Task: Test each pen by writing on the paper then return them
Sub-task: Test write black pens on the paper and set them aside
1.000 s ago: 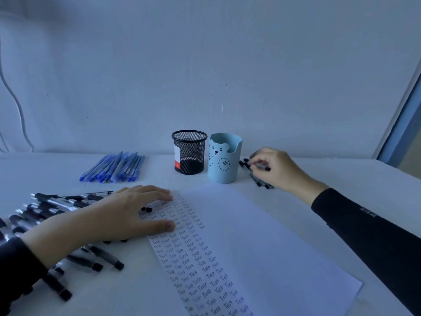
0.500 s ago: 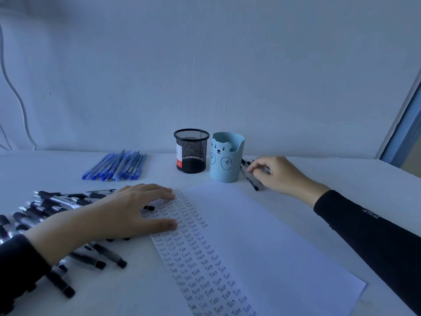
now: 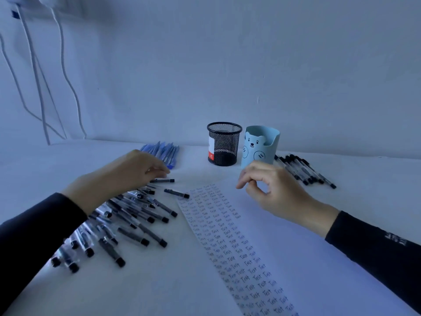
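The black pen [image 3: 162,180] is lying on the table [image 3: 159,281] right under the fingertips of the left hand [image 3: 123,179], at the far edge of the pen pile [image 3: 133,236]; light, stiff and slick, I'd say, best pinched at mid-barrel. The left fingers are bending down over it, though I cannot tell if they are pinching it. The right hand [image 3: 273,190] is hovering over the paper [image 3: 284,236], fingers loosely curled and holding nothing, the blue cup [image 3: 262,144] just beyond them
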Demonstrator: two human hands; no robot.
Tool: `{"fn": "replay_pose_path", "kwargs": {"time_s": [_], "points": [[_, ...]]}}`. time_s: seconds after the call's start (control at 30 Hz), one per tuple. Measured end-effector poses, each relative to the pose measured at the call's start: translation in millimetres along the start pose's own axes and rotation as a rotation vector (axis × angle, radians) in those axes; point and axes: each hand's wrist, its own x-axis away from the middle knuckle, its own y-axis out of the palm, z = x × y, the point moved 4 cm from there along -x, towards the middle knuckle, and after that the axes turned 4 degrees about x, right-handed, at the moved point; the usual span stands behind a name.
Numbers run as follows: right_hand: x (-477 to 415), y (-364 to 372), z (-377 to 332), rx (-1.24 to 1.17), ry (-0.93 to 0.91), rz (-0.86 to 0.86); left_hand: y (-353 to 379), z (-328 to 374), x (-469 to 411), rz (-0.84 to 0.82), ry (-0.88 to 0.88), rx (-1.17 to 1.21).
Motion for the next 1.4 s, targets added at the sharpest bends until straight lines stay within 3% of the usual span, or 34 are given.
{"fn": "replay_pose_path", "kwargs": {"time_s": [0.13, 0.27, 0.37, 0.5, 0.6, 0.7, 0.77, 0.87, 1.0, 1.1, 1.2, 1.33, 1.4], "points": [[3, -1, 12, -0.089, 0.116, 0.079, 0, -3, -2, -0.038, 0.006, 0.004], [3, -1, 17, -0.143, 0.192, 0.078, 0, 16, 0, 0.059, 0.075, 0.030], [4, -1, 16, -0.128, 0.165, 0.065, 12, 58, 8, 0.145, 0.334, 0.121], [2, 0, 14, -0.099, 0.139, 0.039, 41, 102, 24, 0.014, 0.542, 0.215], [-2, 4, 2, -0.032, 0.163, -0.115, 39, 94, 22, 0.054, 0.495, 0.211], [3, 14, -14, 0.135, 0.131, -0.311, 28, 75, 15, 0.143, 0.340, 0.240], [6, 18, -22, 0.158, 0.044, -0.310, 25, 68, 14, 0.163, 0.230, 0.253], [2, 13, -12, -0.029, 0.090, -0.196, 26, 64, 15, 0.113, 0.134, 0.198], [-7, -5, 5, -0.647, 0.504, -0.104, 33, 62, 17, -0.106, 0.049, 0.115], [-14, -16, 7, -1.022, 0.648, 0.014, 38, 62, 20, -0.233, 0.055, -0.007], [-15, -23, 6, -1.215, 0.735, 0.039, 36, 61, 22, -0.305, 0.037, -0.055], [-13, -29, 0, -1.347, 0.827, -0.062, 32, 53, 19, -0.281, 0.013, -0.049], [-12, -31, 0, -1.412, 0.857, -0.030, 33, 53, 19, -0.282, 0.022, -0.031]]}}
